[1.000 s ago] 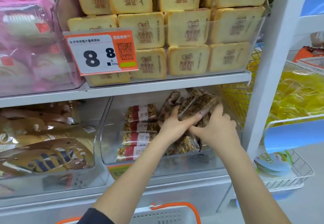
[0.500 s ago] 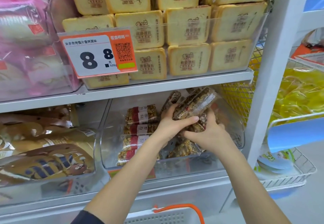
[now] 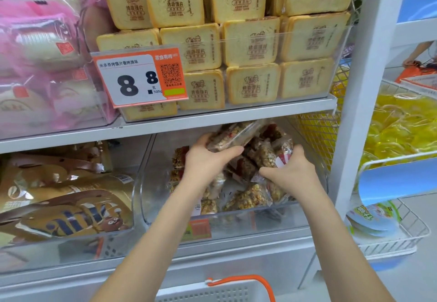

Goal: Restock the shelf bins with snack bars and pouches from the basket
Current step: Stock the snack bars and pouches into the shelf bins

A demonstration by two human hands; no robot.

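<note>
Both hands reach into a clear plastic shelf bin [image 3: 236,216] on the lower shelf. My left hand [image 3: 208,159] grips a clear-wrapped nut-and-grain snack bar [image 3: 233,136], held tilted high in the bin just under the upper shelf. My right hand [image 3: 292,174] is closed around a bundle of snack bars [image 3: 272,152] at the bin's right side. More wrapped bars [image 3: 248,197] lie piled on the bin floor below the hands. The white basket [image 3: 212,292] with an orange handle shows at the bottom edge, below my arms.
Above, a clear bin of stacked toast-slice packs [image 3: 250,41] carries an orange price tag [image 3: 139,77]. Brown pouches [image 3: 63,207] fill the bin to the left. A white upright post [image 3: 359,112] and wire baskets with yellow packs [image 3: 402,131] stand at the right.
My left hand has lifted one bar apart from the bundle and turned it flatter. My right hand has shifted right and lower, keeping the remaining bars. The camera moved slightly closer.
</note>
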